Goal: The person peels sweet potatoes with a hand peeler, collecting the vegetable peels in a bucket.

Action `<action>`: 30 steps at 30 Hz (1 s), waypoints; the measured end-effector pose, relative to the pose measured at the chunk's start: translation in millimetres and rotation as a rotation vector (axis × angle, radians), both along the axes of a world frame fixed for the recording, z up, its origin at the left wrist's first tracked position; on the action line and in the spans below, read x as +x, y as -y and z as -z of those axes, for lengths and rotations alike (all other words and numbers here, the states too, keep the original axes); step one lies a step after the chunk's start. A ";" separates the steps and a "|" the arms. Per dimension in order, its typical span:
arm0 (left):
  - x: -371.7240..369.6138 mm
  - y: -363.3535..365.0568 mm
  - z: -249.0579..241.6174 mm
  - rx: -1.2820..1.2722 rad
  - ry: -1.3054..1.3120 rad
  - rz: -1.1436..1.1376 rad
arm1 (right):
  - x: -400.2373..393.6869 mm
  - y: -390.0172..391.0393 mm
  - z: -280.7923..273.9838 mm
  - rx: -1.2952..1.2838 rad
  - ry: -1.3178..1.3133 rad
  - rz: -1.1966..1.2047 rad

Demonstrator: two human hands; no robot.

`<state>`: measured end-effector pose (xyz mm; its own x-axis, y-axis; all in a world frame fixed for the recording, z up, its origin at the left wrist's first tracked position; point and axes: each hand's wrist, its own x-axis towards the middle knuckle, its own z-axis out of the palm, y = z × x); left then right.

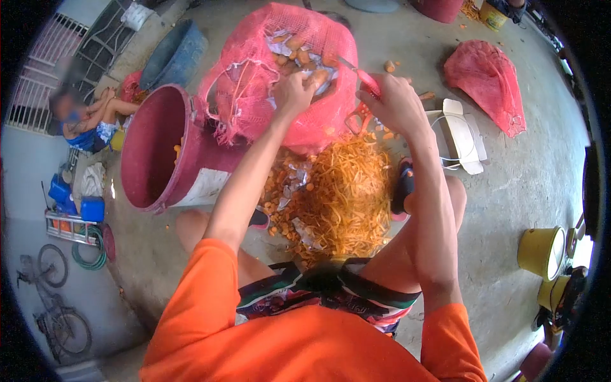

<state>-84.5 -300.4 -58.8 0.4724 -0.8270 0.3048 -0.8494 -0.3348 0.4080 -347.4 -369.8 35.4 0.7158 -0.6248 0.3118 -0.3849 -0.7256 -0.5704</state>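
My left hand [296, 94] is closed around a carrot [316, 77] at the mouth of a pink mesh sack [254, 38]. Inside the sack lie several carrots [296, 42] and crumpled paper [279, 47]. To the right, my right hand [396, 105] grips a knife [368, 81] by its red handle, the blade pointing left toward the carrot. Below both hands, between my legs, a heap of orange carrot peelings [350, 191] covers the floor, with cut ends and paper scraps [296, 175] along its left side.
A large maroon tub [149, 149] lies tipped at left, near a blue tub [172, 54]. At right are a second pink sack [487, 79], an opened white carton [459, 137] and a yellow bucket [538, 253]. Another person [89, 124] sits at far left.
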 end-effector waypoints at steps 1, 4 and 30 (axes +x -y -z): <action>-13.5 -19.3 -26.2 0.058 -0.188 0.015 | 2.4 -3.7 1.2 0.004 -0.007 -0.030; -28.1 -69.7 -27.9 -0.307 -0.829 0.149 | 15.9 -20.4 9.5 -0.072 -0.038 -0.175; -41.0 -250.1 -43.2 -0.960 -1.272 0.133 | 93.7 -126.6 15.5 0.001 0.133 -0.675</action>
